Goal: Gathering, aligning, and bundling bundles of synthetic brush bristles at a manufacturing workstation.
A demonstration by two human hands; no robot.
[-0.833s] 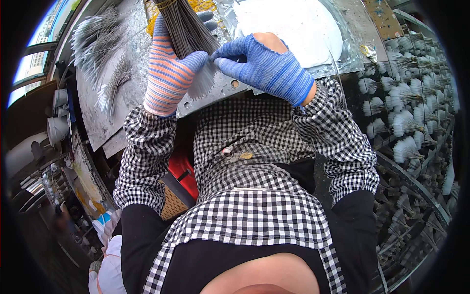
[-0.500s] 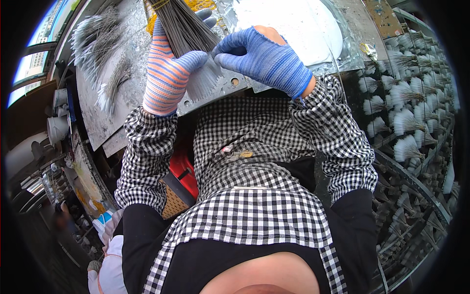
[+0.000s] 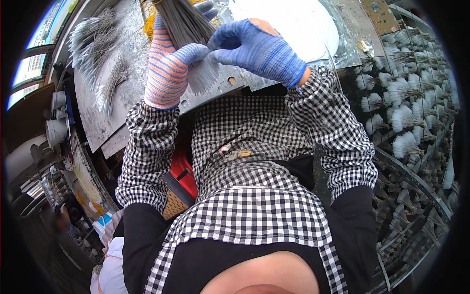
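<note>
A thick bundle of thin grey wires (image 3: 183, 22) slants across the top of the view, its pale tips (image 3: 203, 78) fanned toward me. My left hand (image 3: 169, 76), in an orange and blue striped glove, is closed around it with the thumb laid across the wires. In a blue glove that leaves some skin bare, my right hand (image 3: 264, 54) pinches thumb and forefinger together at the bundle's right edge, near my left thumb. Whatever lies between those fingertips is hidden. Beneath the tips is a grey metal plate (image 3: 220, 84) with round holes.
Similar pale-tipped bundles (image 3: 93, 41) lie on the worktable at the left. Yellow strands (image 3: 148, 25) show behind my left hand. A white, rounded patch (image 3: 293, 27) covers the table's far right. Fanned bundles (image 3: 406, 117) fill racks on the right. Another person's sleeve (image 3: 115, 267) shows at lower left.
My right hand has shifted slightly left and up, its fingertips now close against my left thumb. The left hand and bundle have moved a little upward.
</note>
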